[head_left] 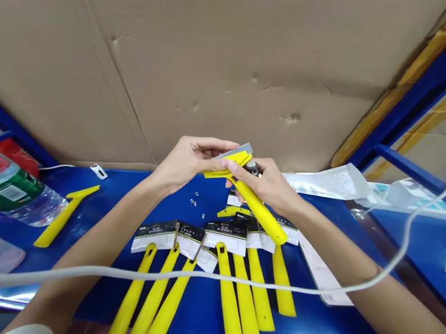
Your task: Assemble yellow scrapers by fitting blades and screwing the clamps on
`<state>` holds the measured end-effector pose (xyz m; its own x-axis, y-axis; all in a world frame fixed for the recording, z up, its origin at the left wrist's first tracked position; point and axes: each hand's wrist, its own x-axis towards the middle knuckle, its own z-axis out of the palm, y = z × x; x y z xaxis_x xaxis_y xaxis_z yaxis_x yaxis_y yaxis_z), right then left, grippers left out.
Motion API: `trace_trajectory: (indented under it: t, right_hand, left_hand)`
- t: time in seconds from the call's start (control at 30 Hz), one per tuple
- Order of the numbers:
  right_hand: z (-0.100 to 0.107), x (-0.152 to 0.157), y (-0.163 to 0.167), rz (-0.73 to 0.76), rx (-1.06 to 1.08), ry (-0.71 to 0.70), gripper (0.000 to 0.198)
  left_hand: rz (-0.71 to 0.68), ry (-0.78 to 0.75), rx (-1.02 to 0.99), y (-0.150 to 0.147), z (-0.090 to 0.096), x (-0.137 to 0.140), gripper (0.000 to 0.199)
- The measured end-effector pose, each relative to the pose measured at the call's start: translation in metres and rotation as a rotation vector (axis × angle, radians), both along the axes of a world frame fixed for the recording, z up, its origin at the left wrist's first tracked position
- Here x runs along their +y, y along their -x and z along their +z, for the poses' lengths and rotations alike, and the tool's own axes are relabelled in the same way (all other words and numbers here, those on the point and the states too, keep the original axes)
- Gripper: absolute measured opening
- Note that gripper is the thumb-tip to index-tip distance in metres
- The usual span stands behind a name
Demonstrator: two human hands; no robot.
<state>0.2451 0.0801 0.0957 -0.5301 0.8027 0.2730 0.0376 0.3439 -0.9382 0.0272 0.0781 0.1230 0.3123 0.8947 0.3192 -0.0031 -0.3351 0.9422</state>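
Above the blue shelf, both hands hold one yellow scraper (262, 213) with a grey metal blade (243, 149) along its head. My left hand (185, 161) is closed on the left end of the head, its thumb on the yellow plastic. My right hand (273, 187) is closed near where the head meets the handle, which slants down to the right. A small dark metal piece (252, 167) shows by the right fingers; its kind cannot be made out. Below lie several yellow handles (230, 299) with black-and-white cards (226, 236) at their upper ends.
A single yellow scraper (63, 217) lies left on the blue shelf (107, 296). Farther left is a plastic bottle (9, 188) with a green label. A white cable (170, 277) crosses in front of both forearms. Cardboard (226, 48) stands behind; a pale flat phone-like object (327, 275) lies right.
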Motion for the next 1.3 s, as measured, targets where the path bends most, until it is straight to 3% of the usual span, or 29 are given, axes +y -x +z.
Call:
trace_trajectory:
  t: [0.27,0.4,0.6,0.8,1.1,1.3]
  right_hand:
    - [-0.02,0.014,0.006,-0.069,0.238,0.246,0.039]
    - [-0.022,0.013,0.01,-0.108,0.221,0.27,0.034]
    - [-0.021,0.006,0.014,-0.115,0.157,0.216,0.029]
    - [-0.022,0.003,0.014,-0.134,0.108,0.188,0.034]
    - [-0.024,0.001,0.016,-0.109,0.134,0.14,0.032]
    - [-0.028,0.002,0.017,-0.099,0.112,0.091,0.032]
  left_hand:
    - [0.118,-0.155,0.229,-0.003,-0.011,0.01,0.042]
    - [0.101,-0.111,0.247,0.001,-0.008,0.012,0.04]
    - [0.183,-0.041,0.224,0.007,-0.004,0.013,0.033]
    - [0.149,-0.018,0.252,0.011,0.001,0.012,0.034]
    - [0.106,-0.153,0.405,0.021,0.011,0.009,0.024]
    - [0.159,-0.168,0.342,0.016,0.007,0.008,0.019]
